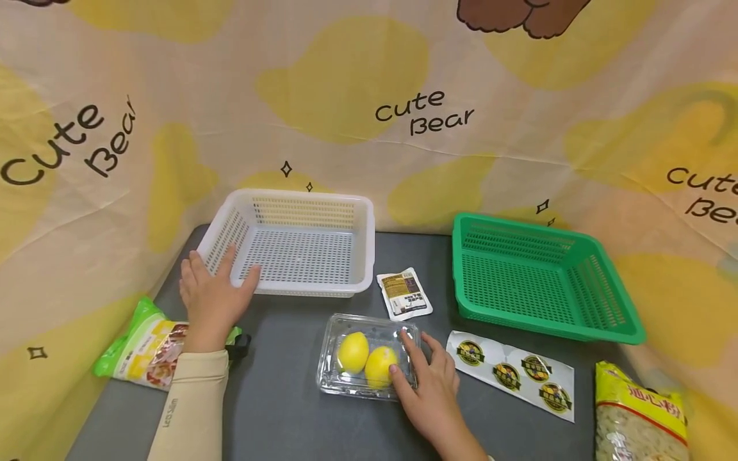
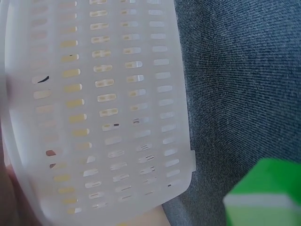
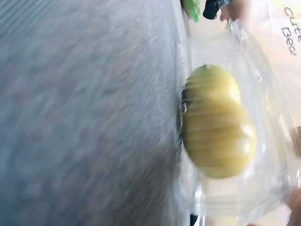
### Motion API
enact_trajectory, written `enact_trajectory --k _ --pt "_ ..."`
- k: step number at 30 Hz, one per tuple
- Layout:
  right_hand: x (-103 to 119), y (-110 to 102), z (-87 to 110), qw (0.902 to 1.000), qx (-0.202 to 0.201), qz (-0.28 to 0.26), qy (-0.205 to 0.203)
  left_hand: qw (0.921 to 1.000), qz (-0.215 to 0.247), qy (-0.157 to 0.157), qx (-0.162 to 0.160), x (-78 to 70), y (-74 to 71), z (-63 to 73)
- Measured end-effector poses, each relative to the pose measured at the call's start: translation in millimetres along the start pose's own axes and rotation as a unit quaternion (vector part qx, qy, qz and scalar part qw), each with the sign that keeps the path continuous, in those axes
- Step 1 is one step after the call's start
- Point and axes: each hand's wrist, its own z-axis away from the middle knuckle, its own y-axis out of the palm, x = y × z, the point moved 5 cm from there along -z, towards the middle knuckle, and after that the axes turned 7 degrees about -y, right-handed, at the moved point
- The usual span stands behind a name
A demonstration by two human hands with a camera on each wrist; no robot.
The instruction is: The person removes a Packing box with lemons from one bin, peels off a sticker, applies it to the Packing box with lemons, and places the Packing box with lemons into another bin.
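My left hand (image 1: 213, 298) is at the front left corner of a white perforated plastic basket (image 1: 305, 287), its fingers spread across the rim. From the left wrist view, the basket's slotted wall (image 2: 110, 113) fills much of the picture, and only a bit of the hand shows at the left edge. A clear plastic clamshell box (image 1: 331, 384) with two lemons (image 1: 353, 352) inside lies on the dark table. My right hand (image 1: 429, 384) rests on the right end of this box, thumb and index finger on its lid. In the right wrist view the lemons (image 3: 220, 136) appear blurred through the plastic.
A green basket (image 1: 519, 320) stands at the back right. Between the baskets lies a small sachet (image 1: 405, 293). A sticker sheet (image 1: 513, 374) is right of the box, with a pasta bag (image 1: 640, 416) beyond. Under the left forearm is a green-and-white food bag (image 1: 144, 349).
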Motion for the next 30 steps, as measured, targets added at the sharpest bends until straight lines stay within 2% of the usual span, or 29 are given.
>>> enact_trajectory --k 4,7,12,15,18,20,25,28,30 --pt "-9.9 -11.6 1.3 0.9987 -0.035 -0.026 -0.024 1.0000 -0.004 0.002 0.004 0.8 0.3 0.5" --pt "-24.6 -28.4 1.1 0.9964 -0.077 -0.016 -0.034 1.0000 -0.005 0.002 0.008 0.5 0.3 0.8" --pt "-57.2 -64.5 1.6 0.9915 -0.127 0.019 -0.019 0.9999 -0.003 0.011 0.012 0.4 -0.8 0.0" --pt "-77.9 -84.8 6.4 0.9903 -0.130 0.049 0.003 0.9996 -0.002 0.024 0.013 1.1 -2.1 -0.7" --pt "-98.5 -100.1 14.3 0.9900 -0.106 0.084 0.040 0.9992 -0.003 0.037 0.015 2.8 -2.7 -1.5" --pt "-111.5 -107.0 19.5 0.9886 -0.070 0.110 0.075 0.9988 -0.006 0.045 0.017 3.9 -2.8 -2.2" --pt "-136.5 -114.5 30.1 0.9748 0.019 0.149 0.165 0.9976 -0.021 0.067 0.000 0.9 -3.2 -3.1" --pt "-142.4 -115.3 33.8 0.9707 0.039 0.152 0.182 0.9946 -0.026 0.092 -0.040 -12.8 -1.9 5.5" --pt "-143.1 -115.2 35.1 0.9712 0.039 0.152 0.179 0.9911 -0.019 0.118 -0.060 -31.2 0.6 20.3"
